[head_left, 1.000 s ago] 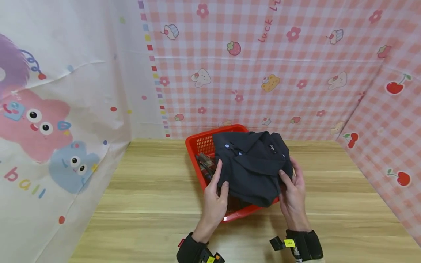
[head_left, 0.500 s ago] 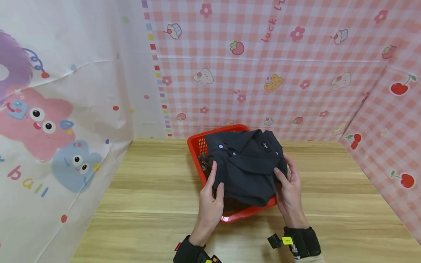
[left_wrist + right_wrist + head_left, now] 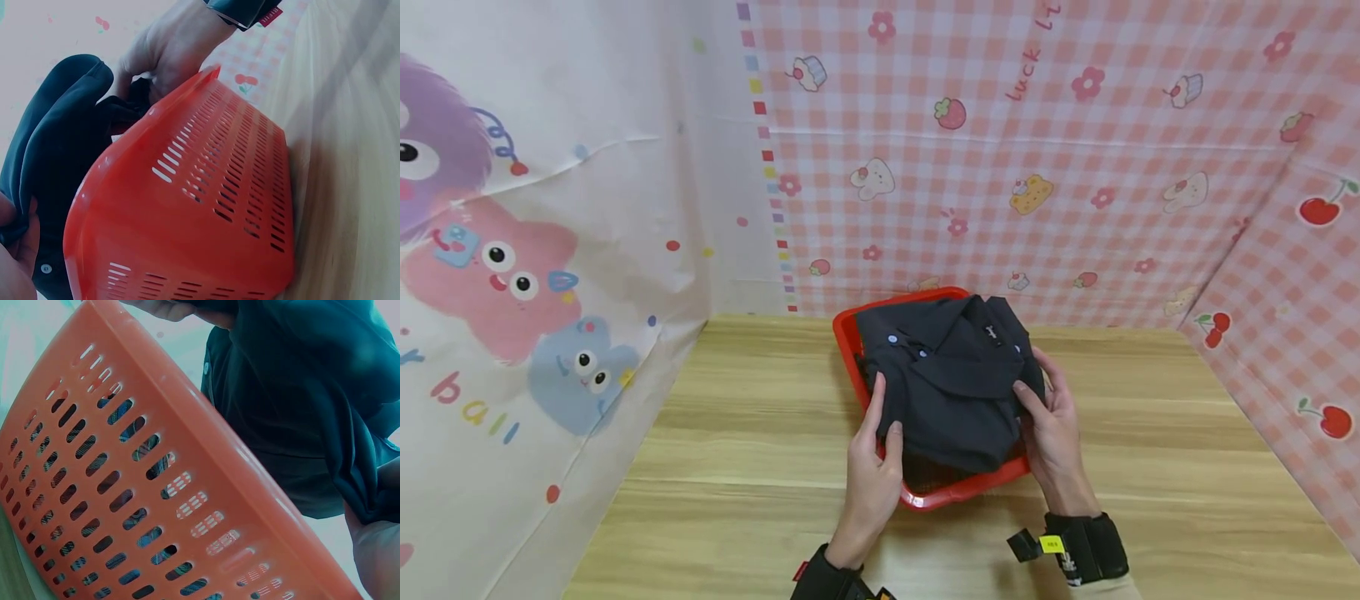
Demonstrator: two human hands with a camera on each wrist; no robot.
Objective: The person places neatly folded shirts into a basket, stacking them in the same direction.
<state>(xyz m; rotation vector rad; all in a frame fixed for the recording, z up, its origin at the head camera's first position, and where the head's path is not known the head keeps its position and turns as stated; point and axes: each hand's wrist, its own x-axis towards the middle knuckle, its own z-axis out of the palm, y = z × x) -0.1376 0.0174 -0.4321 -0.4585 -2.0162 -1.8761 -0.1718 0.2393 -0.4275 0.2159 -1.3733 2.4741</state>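
Observation:
A folded dark shirt [image 3: 955,408] with a collar, pale buttons and a small label lies across the top of a red plastic basket [image 3: 928,498]. My left hand [image 3: 874,471] grips the shirt's left edge between thumb and fingers. At the opposite edge my right hand [image 3: 1058,433] pinches the cloth, thumb on top. In the left wrist view the shirt [image 3: 62,144] bulges above the rim of the basket [image 3: 150,212]. Through the slots of the basket [image 3: 134,481] in the right wrist view, patterned cloth shows inside; the shirt hides most of the contents from above.
The basket stands on a wood-grain table [image 3: 737,433]. Behind it hangs a pink checked cloth wall [image 3: 977,167], with a white cartoon-printed sheet [image 3: 647,175] at the left and another checked panel [image 3: 1292,308] at the right.
Both hands have shifted the shirt left over the basket, covering the contents that showed at its left side. The grip of each hand looks the same.

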